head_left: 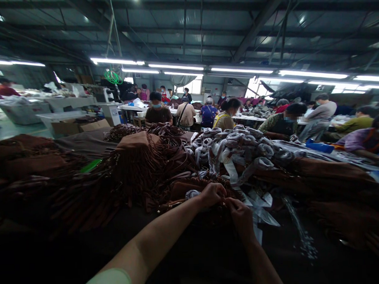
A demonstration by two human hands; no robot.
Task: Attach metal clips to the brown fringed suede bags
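Observation:
Directly before me lies a brown fringed bag (185,189) with a gold-coloured zip (170,206) along its opening. My left hand (212,195) is over the bag's right part, its thumb and fingers pinched together. Close beside it, my right hand (241,213) is also closed, fingertips nearly meeting those of the left. What they pinch is too small and dark to make out. Grey wrapping (192,194) shows in the bag's opening, next to my left wrist. Clear plastic strips (265,214) lie just right of my right hand.
Behind the bag rises a heap of plastic-wrapped straps (236,144). Brown fringed bags (136,150) are piled to the left, with a green comb-like piece (91,165) among them. More brown pieces (324,168) and thin clear fasteners (300,229) lie right. Several co-workers sit beyond.

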